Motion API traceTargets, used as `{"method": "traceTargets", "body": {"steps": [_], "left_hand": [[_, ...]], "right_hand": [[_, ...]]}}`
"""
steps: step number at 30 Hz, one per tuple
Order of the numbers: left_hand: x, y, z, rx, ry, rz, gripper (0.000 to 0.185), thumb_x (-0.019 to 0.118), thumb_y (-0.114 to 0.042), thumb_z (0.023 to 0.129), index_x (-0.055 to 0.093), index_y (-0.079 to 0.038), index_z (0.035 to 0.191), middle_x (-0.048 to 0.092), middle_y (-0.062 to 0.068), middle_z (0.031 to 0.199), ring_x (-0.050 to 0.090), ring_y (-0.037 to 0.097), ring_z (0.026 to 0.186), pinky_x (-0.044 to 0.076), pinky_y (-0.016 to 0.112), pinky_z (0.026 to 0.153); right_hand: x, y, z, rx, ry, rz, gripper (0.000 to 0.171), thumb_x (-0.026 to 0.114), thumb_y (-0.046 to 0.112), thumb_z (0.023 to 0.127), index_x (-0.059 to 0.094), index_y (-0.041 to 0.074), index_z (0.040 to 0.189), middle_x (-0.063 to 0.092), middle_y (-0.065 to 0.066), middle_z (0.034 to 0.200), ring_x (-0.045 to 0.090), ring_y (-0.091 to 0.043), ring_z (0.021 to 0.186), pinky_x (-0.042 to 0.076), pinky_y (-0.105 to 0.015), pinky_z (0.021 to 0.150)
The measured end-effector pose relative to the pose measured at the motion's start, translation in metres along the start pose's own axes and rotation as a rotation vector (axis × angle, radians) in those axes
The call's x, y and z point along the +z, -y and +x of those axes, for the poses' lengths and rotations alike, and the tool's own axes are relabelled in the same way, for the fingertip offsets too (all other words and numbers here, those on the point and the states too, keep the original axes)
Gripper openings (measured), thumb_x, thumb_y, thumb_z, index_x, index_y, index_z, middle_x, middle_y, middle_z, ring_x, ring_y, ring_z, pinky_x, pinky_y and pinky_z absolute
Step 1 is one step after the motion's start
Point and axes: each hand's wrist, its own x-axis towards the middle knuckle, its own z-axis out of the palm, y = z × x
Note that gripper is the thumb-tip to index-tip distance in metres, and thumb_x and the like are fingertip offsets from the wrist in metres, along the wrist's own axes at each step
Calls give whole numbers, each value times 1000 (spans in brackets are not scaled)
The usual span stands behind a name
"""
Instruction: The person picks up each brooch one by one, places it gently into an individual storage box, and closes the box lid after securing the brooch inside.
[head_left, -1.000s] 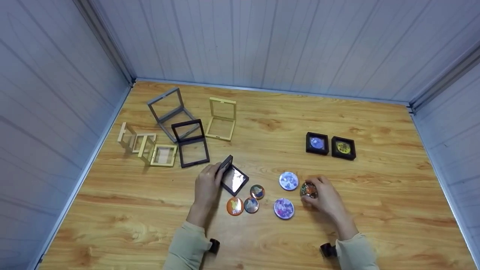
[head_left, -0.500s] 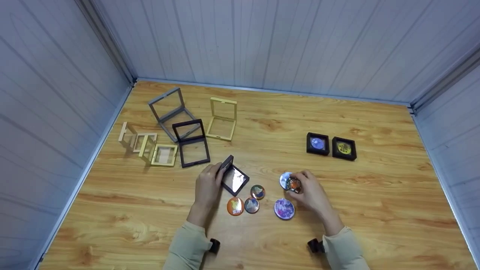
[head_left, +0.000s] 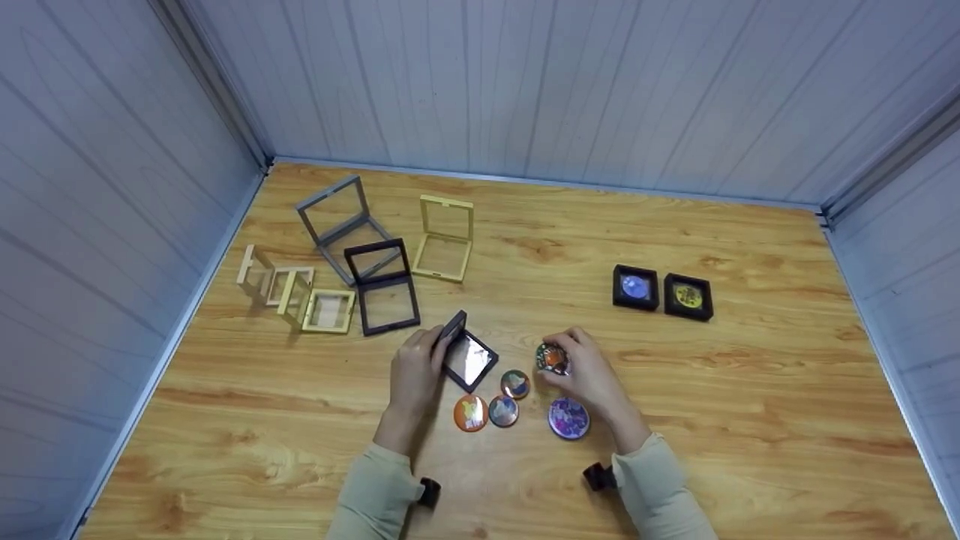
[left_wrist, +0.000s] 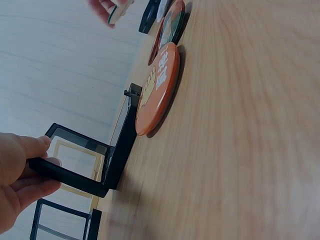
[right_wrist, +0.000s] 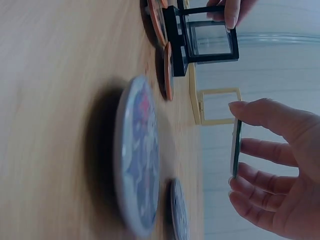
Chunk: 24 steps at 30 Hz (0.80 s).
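My left hand [head_left: 415, 371] pinches the raised lid of a small black hinged display frame [head_left: 470, 361], whose base rests on the table. The left wrist view shows thumb and fingers on the lid's edge. My right hand [head_left: 589, 373] holds a round button badge [head_left: 553, 358], dark green with orange, by its rim. In the right wrist view this badge [right_wrist: 236, 147] is raised above the table. Between the hands lie an orange badge [head_left: 471, 413] and two smaller dark badges, one nearer the frame [head_left: 515, 384]. A purple badge [head_left: 568, 418] lies below my right hand, which hides a light blue badge from the head view.
Several hinged frames stand opened at the left: a grey one [head_left: 345, 223], a black one [head_left: 387, 300], a yellow one [head_left: 466, 259] and smaller pale ones. Two black cases holding badges, one blue [head_left: 635, 287] and one yellow [head_left: 688, 297], lie at the right. Pale panels wall the table.
My right hand has picked up the dark green and orange badge and carried it left, over the light blue badge, towards the small black frame. My left hand has kept its place.
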Motion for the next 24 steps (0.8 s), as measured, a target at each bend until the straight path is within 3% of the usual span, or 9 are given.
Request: {"method": "traceTargets", "body": {"steps": [11,24], "left_hand": [[0,-1,-1,1,-2,17,17,63,-8,81,65,4,93,61,10,75,59,23,68,48,36,60],[0,0,0,-14,-3,-6,18,63,-7,81,65,5,94,62,12,78,60,25,72,49,36,64]], "right_hand": [[18,15,17,-87,7,3,46,77,17,66,59,1,105,51,-10,95,51,-23,85,47,-34,74],[42,31,36,-126,37,13,45,76,19,69,59,3,107,50,-8,96,50,-21,88,45,-33,77]]}}
